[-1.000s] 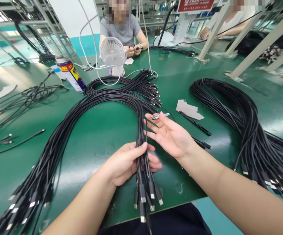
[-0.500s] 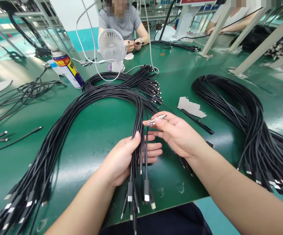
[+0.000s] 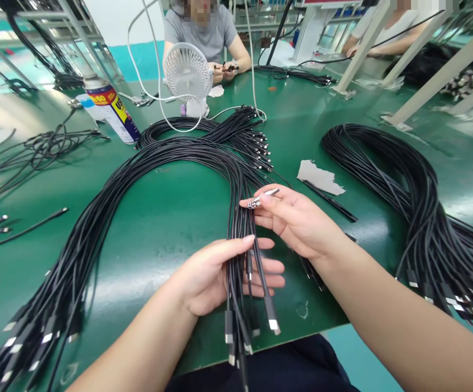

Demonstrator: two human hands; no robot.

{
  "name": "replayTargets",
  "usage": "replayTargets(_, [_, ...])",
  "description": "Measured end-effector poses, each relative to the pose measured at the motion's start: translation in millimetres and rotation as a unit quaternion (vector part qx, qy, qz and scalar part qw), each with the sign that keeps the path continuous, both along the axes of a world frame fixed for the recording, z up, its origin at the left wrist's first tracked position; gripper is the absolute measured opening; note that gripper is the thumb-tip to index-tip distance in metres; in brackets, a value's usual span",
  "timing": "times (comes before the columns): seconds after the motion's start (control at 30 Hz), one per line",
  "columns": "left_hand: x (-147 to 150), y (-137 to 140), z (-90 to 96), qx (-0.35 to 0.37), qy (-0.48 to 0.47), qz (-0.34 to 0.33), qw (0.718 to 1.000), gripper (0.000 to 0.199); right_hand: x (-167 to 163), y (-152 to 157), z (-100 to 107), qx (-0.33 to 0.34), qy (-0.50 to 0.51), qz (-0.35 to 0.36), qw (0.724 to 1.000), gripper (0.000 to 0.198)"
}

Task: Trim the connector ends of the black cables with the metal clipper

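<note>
Left hand point(image 3: 214, 275): your thumb is laid over the cable bundle point(image 3: 235, 218), pressing it against the palm; the fingers reach straight out beneath, spread a little. Right hand point(image 3: 296, 224): thumb and forefinger pinch a small silver tool point(image 3: 254, 204), its near end right at the cables; the other fingers are curled close beside the strands.

The bundle arches over the green table point(image 3: 171, 218) from your lower left, bends at the top and comes down through your left hand. Silver-tipped plugs point(image 3: 272, 318) dangle below it, near the table edge.

Around you: a second coil point(image 3: 236, 121) lies directly behind the arch, crowding it, plug ends fanned to the right. Spray can point(image 3: 111, 111) beside that coil, on its left; white fan point(image 3: 187, 71) beyond, its pale cord point(image 3: 254, 81) looping about. Loose cables point(image 3: 52, 144) tangle at far left.

To your right, a torn paper scrap point(image 3: 320, 178) and a black strip point(image 3: 329, 200) lie just past your hand. More cable ends point(image 3: 310, 271) sit partly hidden behind your right wrist. Big cable pile point(image 3: 418, 179) farther right. Across the table, a co-worker in a grey shirt point(image 3: 210, 32) handles something small and dark, too small to tell.
</note>
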State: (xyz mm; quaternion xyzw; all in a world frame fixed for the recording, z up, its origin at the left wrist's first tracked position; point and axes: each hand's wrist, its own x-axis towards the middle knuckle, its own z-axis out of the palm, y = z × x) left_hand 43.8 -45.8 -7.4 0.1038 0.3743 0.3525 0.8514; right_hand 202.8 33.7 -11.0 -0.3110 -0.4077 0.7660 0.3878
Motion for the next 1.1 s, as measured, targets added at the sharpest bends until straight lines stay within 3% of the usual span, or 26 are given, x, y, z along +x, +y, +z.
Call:
replayTargets(0.1, [3.0,-3.9,-7.5,0.025,-0.092,-0.035,0.995,0.03,2.4,2.5,1.0,0.009,-0.003,-0.015,1.0,0.032])
replayTargets(0.2, [9.7,-7.9,-9.1,-0.003,-0.15,-0.036,0.988,0.037,4.2,5.3,1.3,0.012,-0.006,-0.028,1.0,0.032])
replayTargets(0.37, [20.3,-16.5,-6.4,-0.032,-0.17,0.052,0.983,0.042,5.1,8.5,3.7,0.012,-0.008,-0.044,0.999,0.03])
replayTargets(0.5, [19.9,-15.8,-3.3,-0.015,-0.124,0.054,0.991,0.035,5.8,7.0,10.2,0.01,-0.017,-0.04,0.999,0.028])
replayTargets(0.8, [22.1,-7.8,22.3,-0.05,0.129,0.038,0.99,0.012,15.9,7.5,14.8,0.015,-0.094,0.002,0.995,0.026])
replayTargets(1.1, [20.4,-6.1,17.7,-0.044,0.179,0.009,0.983,0.011,17.3,8.9,11.6,0.109,-0.176,-0.019,0.978,0.028])
